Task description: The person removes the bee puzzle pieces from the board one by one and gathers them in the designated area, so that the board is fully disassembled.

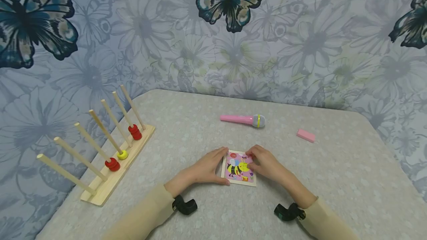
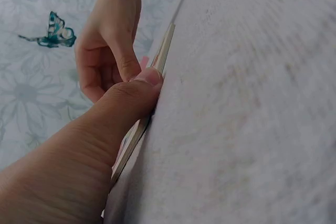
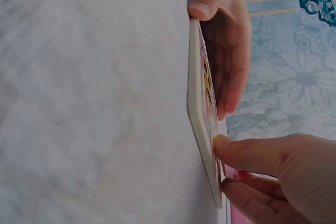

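A small wooden bee puzzle (image 1: 238, 168) lies flat on the table, with a pale rim and a pink picture of a yellow and black bee. My left hand (image 1: 209, 166) holds its left side, thumb at the near edge and fingers around the far left corner. In the left wrist view the left thumb (image 2: 131, 94) presses on the rim. At the right part of the puzzle, my right hand (image 1: 268, 164) pinches with thumb and fingers. The right wrist view shows the right thumb (image 3: 247, 153) on the picture; a bit of pink shows between thumb and fingers, its outline partly hidden.
On the left stands a wooden peg rack (image 1: 116, 173) with tall pegs, red rings (image 1: 112, 164) and a yellow ring (image 1: 122, 155). Behind the puzzle lies a pink microphone (image 1: 241, 120). A pink block (image 1: 305, 135) lies to the right. A butterfly-patterned wall (image 1: 213, 66) borders the table.
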Tool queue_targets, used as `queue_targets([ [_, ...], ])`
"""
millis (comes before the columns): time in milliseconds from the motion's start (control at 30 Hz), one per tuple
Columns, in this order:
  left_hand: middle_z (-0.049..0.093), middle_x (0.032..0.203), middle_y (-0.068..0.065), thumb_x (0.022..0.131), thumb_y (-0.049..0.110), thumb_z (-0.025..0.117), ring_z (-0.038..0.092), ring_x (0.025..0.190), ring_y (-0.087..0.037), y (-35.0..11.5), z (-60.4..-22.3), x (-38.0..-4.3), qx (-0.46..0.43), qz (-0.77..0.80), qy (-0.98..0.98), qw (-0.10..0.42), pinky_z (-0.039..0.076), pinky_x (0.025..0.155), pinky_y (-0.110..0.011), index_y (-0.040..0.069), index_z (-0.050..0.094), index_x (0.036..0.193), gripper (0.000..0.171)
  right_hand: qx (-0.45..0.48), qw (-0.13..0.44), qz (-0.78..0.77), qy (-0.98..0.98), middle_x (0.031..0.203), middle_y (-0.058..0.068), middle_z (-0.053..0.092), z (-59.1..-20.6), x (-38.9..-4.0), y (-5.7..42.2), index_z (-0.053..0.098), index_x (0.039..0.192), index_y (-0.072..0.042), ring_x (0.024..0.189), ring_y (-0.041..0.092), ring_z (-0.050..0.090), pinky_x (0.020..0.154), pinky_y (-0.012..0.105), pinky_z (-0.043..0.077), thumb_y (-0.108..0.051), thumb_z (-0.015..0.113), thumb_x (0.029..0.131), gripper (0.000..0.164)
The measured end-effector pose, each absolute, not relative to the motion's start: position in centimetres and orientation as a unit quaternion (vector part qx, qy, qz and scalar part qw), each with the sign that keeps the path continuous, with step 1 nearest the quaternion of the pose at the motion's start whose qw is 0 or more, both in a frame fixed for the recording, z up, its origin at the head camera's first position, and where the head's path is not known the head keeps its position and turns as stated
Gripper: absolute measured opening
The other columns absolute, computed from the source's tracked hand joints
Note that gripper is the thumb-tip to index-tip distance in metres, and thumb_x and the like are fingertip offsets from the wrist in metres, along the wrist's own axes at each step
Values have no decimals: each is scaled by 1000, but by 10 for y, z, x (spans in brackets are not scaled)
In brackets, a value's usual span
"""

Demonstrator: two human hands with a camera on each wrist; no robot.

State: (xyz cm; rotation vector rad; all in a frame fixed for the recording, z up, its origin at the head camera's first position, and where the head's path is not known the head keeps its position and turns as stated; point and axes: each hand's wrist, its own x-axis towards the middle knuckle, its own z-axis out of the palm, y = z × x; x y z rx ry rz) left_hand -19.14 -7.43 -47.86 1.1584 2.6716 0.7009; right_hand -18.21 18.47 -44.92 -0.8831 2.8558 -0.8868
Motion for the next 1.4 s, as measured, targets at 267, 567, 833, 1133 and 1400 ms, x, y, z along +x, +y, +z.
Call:
queue_targets([
  [267, 26, 151, -18, 74, 62, 69, 26, 137, -28, -72, -479, -192, 392, 236, 886, 68, 25, 110, -40, 0, 20, 148, 109, -292, 19, -226, 929, 103, 4, 59, -442, -182, 185, 66, 112, -2, 87, 14, 55, 79, 34, 52, -14, 75, 82, 33],
  [567, 26, 150, -19, 74, 60, 71, 25, 138, -29, -68, -478, -189, 397, 238, 883, 75, 23, 111, -39, -2, 20, 148, 109, -289, -35, -275, 917, 105, 8, 61, -434, -179, 223, 65, 112, 2, 92, 20, 62, 80, 38, 53, -11, 75, 81, 35],
  [833, 25, 151, -17, 74, 63, 69, 24, 138, -28, -71, -479, -191, 388, 232, 889, 75, 22, 111, -39, 1, 20, 149, 109, -213, -79, -284, 932, 101, 11, 64, -441, -171, 309, 66, 108, 4, 89, 28, 65, 76, 40, 54, -4, 76, 78, 32],
  [1133, 25, 152, -16, 74, 64, 68, 24, 138, -28, -74, -482, -193, 387, 231, 890, 71, 22, 111, -40, 1, 20, 149, 109, -222, -119, -214, 944, 97, 11, 66, -449, -161, 345, 69, 102, 2, 84, 27, 64, 72, 40, 54, -6, 81, 71, 34],
  [1400, 25, 151, -16, 74, 63, 69, 24, 138, -28, -74, -479, -192, 387, 230, 890, 70, 22, 111, -40, -1, 21, 148, 109, -247, -142, -183, 941, 92, 13, 66, -449, -161, 346, 70, 95, 5, 81, 31, 64, 70, 48, 52, -2, 81, 67, 31],
])
